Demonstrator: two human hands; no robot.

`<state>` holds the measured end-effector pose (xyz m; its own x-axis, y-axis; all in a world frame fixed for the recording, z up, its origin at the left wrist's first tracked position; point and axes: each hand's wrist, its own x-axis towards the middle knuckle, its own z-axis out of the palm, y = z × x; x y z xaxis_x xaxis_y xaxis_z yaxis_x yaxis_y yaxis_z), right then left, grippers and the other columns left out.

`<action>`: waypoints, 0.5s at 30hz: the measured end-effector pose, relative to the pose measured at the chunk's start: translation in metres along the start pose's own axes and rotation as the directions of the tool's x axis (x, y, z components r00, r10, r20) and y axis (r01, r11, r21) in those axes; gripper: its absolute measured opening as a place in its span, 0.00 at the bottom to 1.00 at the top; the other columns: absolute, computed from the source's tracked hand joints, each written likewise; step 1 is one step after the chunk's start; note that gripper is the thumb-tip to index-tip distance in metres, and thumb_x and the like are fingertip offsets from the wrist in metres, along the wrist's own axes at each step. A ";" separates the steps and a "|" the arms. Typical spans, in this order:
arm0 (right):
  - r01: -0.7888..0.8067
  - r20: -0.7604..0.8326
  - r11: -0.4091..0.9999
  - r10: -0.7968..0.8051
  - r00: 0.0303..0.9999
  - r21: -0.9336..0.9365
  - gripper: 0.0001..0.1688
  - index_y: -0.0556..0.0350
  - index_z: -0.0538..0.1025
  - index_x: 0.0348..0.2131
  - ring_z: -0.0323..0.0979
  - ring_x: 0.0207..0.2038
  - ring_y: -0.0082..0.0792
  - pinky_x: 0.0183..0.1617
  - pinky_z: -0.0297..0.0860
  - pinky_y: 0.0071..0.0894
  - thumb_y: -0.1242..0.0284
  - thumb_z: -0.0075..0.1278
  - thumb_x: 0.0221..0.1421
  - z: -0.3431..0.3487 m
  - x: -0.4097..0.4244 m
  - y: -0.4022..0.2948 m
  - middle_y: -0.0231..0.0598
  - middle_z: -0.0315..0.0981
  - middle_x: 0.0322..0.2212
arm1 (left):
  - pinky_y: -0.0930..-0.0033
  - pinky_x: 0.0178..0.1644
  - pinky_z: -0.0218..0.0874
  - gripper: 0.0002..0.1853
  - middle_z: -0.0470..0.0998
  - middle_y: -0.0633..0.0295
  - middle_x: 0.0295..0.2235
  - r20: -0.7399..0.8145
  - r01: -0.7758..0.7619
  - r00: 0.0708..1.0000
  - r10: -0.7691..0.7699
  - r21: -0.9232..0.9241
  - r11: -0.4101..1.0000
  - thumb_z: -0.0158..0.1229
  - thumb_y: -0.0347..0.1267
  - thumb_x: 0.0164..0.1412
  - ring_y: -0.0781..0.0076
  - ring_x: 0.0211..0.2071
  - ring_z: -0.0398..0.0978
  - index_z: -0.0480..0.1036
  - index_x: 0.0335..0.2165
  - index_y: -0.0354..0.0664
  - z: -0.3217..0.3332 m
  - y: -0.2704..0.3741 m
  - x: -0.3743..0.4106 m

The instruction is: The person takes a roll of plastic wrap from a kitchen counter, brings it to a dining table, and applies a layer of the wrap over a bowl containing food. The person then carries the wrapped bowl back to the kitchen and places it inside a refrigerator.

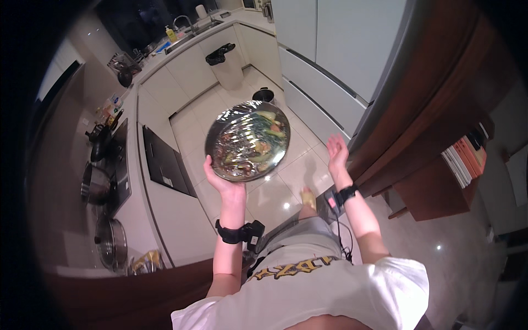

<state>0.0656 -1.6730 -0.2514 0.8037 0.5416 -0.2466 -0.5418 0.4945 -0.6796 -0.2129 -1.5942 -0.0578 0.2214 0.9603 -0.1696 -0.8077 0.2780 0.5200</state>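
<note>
My left hand (225,181) holds up a large round plate (211,144) from its near left edge, thumb at the rim and the other fingers hidden beneath. Shiny clear plastic wrap (243,123) is stretched over it. Under the wrap lies cooked food with leafy green vegetables (268,128) and browner pieces that I cannot make out. Apart from the plate, to its right, my right hand (337,152) is raised with the fingers spread and nothing in it. It is nearest to the pale drawer fronts and the wooden door frame.
Along the left runs a counter with a cooktop (119,165), a steel pot (95,183) and a lidded pan (111,243). A bin with a black bag (227,70) and a dark pot (263,95) stand on the tiled floor. A wooden door frame (412,115) rises at right.
</note>
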 end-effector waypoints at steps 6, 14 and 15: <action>-0.121 0.038 0.976 0.116 0.993 0.179 0.28 0.56 0.55 0.55 0.54 0.56 0.39 0.60 0.50 0.38 0.69 0.37 0.55 0.051 0.219 0.018 0.41 0.56 0.54 | 0.55 0.51 0.55 0.25 0.67 0.56 0.46 -0.042 -0.034 0.998 0.036 0.043 0.998 0.43 0.45 0.53 0.58 0.47 0.64 0.65 0.45 0.40 0.028 -0.005 0.145; -0.035 -0.171 0.942 0.097 0.980 0.335 0.18 0.65 0.63 0.39 0.57 0.51 0.39 0.58 0.53 0.44 0.79 0.43 0.45 0.048 0.466 0.022 0.42 0.60 0.44 | 0.53 0.54 0.53 0.27 0.65 0.55 0.49 0.025 -0.067 0.997 0.068 -0.043 0.997 0.41 0.44 0.53 0.55 0.50 0.62 0.63 0.48 0.40 0.065 -0.014 0.296; -0.003 -0.136 0.931 0.057 0.989 0.366 0.11 0.62 0.63 0.31 0.60 0.43 0.36 0.55 0.57 0.43 0.80 0.43 0.43 0.051 0.477 0.027 0.41 0.60 0.37 | 0.55 0.52 0.55 0.28 0.66 0.54 0.48 -0.023 -0.097 0.995 0.096 -0.012 0.995 0.41 0.44 0.53 0.57 0.49 0.63 0.63 0.48 0.38 0.069 -0.013 0.307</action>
<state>0.4223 -1.3670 -0.3522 0.7974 0.4711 -0.3771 -0.5970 0.7073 -0.3787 -0.0972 -1.3016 -0.0587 0.1299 0.9819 -0.1377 -0.8319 0.1835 0.5237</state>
